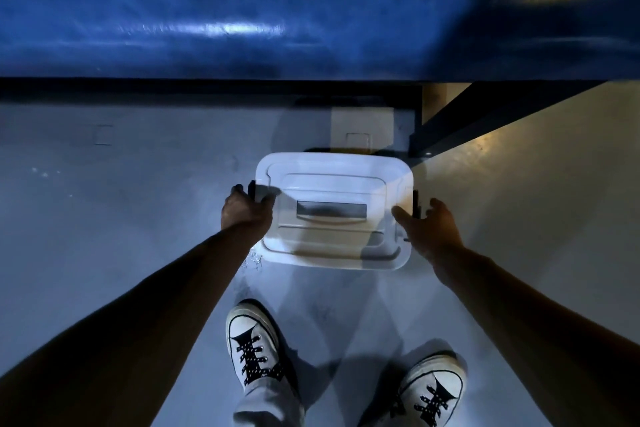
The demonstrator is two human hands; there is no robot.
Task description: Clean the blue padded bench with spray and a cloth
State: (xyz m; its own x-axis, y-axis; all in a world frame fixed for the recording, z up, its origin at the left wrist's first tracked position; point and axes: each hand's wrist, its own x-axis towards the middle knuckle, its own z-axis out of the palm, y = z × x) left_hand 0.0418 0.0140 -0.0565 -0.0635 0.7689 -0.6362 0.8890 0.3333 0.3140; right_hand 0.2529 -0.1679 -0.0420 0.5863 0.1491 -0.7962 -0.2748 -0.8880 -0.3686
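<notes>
Dim, glossy grey floor [104, 218], patchy light

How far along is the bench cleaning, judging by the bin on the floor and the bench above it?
Early stage. Nothing looks cleaned: the blue padded bench shows no cloth or spray on it. In hand: the left hand grips the black side latch of the lidded white plastic bin on the floor, and the right hand sits open at the opposite latch. Left: opening the bin, then spraying and wiping.

Glossy blue bench [242, 10], translucent plastic box [332, 211]
</notes>
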